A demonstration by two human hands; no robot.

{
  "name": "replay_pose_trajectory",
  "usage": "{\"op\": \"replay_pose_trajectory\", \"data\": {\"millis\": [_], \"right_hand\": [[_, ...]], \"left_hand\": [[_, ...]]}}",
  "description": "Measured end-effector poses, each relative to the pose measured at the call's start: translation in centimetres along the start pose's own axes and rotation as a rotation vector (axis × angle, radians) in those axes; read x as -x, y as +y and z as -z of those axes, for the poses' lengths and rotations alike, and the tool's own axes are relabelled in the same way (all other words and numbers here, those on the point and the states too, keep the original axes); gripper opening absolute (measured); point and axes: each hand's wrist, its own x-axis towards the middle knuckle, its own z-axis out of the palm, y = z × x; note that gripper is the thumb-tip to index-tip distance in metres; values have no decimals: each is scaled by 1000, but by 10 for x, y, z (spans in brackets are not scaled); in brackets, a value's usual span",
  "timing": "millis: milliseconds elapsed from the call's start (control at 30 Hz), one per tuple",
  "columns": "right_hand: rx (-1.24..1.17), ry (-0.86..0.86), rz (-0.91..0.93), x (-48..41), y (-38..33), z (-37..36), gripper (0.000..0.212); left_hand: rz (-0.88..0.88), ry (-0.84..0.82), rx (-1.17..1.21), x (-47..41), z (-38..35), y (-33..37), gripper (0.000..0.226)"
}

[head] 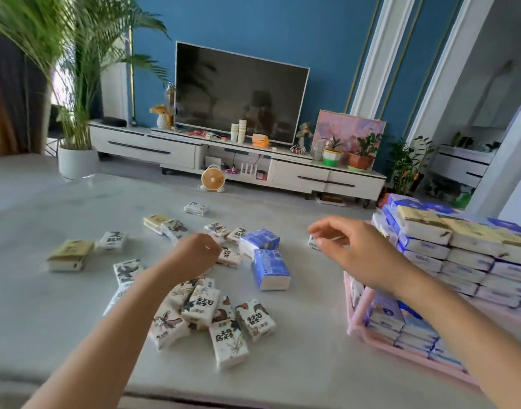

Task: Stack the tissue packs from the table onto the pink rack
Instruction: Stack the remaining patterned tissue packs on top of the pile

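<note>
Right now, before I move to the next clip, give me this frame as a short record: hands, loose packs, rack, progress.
left hand: lowered over the loose packs mid-table, fingers curled; grip hidden, cannot tell
right hand: hovers above a small pack beside the rack, fingers relaxed, holding nothing
loose packs: many white printed packs, two blue packs, tan packs at left, scattered on the table
pink rack: right table edge, stacked packs on upper and lower levels
progress: unfinished

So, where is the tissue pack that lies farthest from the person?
In the head view, that tissue pack lies alone near the far edge of the table, left of centre, just before the small orange fan on the floor.
</note>
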Motion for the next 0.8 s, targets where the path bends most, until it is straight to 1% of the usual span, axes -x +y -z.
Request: {"op": "replay_pose_trajectory", "data": {"millis": [33,100,133,200,300,367,433,533,567,667,733,800], "right_hand": [[-9,-49,-28,-3,3,-13,19],[-37,-137,-77,-6,8,-40,21],[-50,-178,-99,-8,10,-55,22],[-52,-256,-145,-13,14,-81,21],[-48,-376,-174,-25,15,-111,29],[-56,-423,-170,-35,12,-124,30],[-63,-437,-153,-46,7,-135,27],[-68,-444,-109,-66,-1,-149,28],[-69,-434,-81,-74,-4,-153,29],[-102,-387,-11,-101,-15,-169,27],[-130,-352,25,-123,-24,-184,29],[-140,-314,41,-150,-34,-200,34]], "left_hand": [[-11,17,17,4,3,0,27],[-32,70,127,8,13,-3,21],[-14,102,148,6,17,-12,25],[44,143,136,3,24,-27,33],[125,145,65,6,29,-38,40],[155,147,40,4,28,-48,42],[189,153,50,3,29,-58,42],[260,218,88,-1,38,-81,45],[292,242,70,-2,42,-90,46],[362,332,-98,-8,55,-128,44],[394,374,-107,-16,61,-157,52],[430,375,-121,-26,63,-184,68]]}}
